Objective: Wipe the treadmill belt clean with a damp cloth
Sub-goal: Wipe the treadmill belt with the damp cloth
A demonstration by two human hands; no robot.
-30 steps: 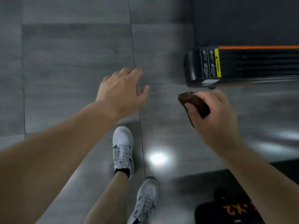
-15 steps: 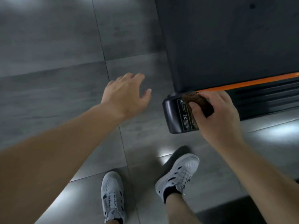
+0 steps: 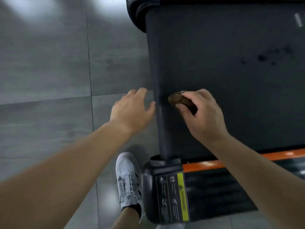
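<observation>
The black treadmill belt fills the upper right, with dark smudges on it toward the right. My right hand grips a balled brown cloth above the belt's left edge; whether the cloth touches the belt is unclear. My left hand hovers with relaxed, spread fingers just left of the belt's side rail, over the floor, holding nothing.
The treadmill's rear end cap with a yellow warning label and an orange strip lies at the bottom. My white shoe stands on the grey tiled floor beside it. A roller housing sits at the top.
I have stepped closer, so the treadmill now fills the right of the view. My right hand with the cloth has gone from over the end cap to over the belt's left edge.
</observation>
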